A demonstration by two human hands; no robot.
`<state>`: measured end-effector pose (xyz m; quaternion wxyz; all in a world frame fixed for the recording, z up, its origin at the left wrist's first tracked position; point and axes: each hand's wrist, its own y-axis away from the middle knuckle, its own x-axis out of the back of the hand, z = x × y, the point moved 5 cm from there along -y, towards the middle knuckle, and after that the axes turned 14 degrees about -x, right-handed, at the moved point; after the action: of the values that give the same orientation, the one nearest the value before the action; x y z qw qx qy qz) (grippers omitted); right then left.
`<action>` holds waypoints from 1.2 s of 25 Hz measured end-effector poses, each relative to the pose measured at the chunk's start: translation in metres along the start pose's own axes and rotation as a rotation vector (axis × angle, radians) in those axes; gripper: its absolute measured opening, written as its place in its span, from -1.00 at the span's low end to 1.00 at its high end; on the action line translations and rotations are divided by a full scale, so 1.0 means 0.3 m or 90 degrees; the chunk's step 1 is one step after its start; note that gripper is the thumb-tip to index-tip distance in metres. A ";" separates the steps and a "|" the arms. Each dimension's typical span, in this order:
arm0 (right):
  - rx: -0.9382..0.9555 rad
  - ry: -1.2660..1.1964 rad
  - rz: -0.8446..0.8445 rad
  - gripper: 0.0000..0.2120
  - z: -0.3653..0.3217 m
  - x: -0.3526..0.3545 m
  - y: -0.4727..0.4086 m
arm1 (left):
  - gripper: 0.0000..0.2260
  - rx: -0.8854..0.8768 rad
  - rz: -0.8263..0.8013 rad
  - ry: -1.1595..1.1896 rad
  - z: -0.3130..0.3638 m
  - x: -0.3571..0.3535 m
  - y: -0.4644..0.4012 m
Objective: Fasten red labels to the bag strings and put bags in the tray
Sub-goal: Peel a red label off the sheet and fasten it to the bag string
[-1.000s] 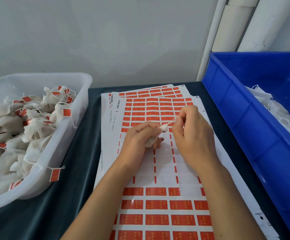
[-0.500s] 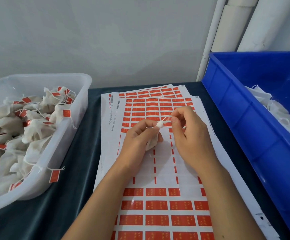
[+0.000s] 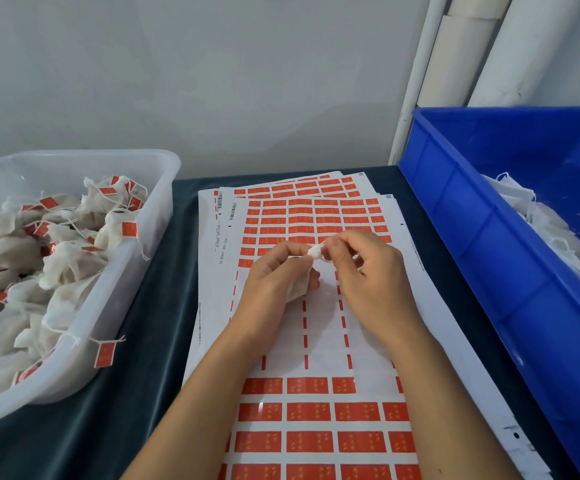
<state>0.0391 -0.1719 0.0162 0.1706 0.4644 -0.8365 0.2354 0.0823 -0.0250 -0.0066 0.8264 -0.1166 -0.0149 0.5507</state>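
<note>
Tray (image 3: 164,188) left, blue bin (image 3: 489,258) right

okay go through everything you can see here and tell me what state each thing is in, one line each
Left hand: grips a small white bag.
Right hand: pinches the bag's top.
Label sheet: middle rows peeled, red labels left above and below.
Clear tray: holds labelled bags.
Blue bin: holds unlabelled bags.

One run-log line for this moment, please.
left hand: holds bag | right hand: pinches bag top | label: none on it yet | tray: labelled bags inside
</note>
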 end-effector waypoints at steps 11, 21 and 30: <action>-0.002 0.185 0.123 -0.65 0.005 0.031 -0.003 | -0.86 -0.008 -0.018 -0.049 -0.005 -0.010 -0.002; -0.005 0.177 0.178 -0.67 0.001 0.047 0.001 | -0.91 -0.026 -0.021 -0.129 -0.005 -0.014 -0.006; -0.099 0.108 0.170 -0.88 0.075 0.065 -0.033 | -0.90 0.028 0.070 0.095 -0.016 0.033 -0.002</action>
<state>0.0363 -0.2025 0.0095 0.2431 0.3134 -0.8890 0.2288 0.0874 -0.0172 -0.0121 0.7962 -0.1397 0.0648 0.5851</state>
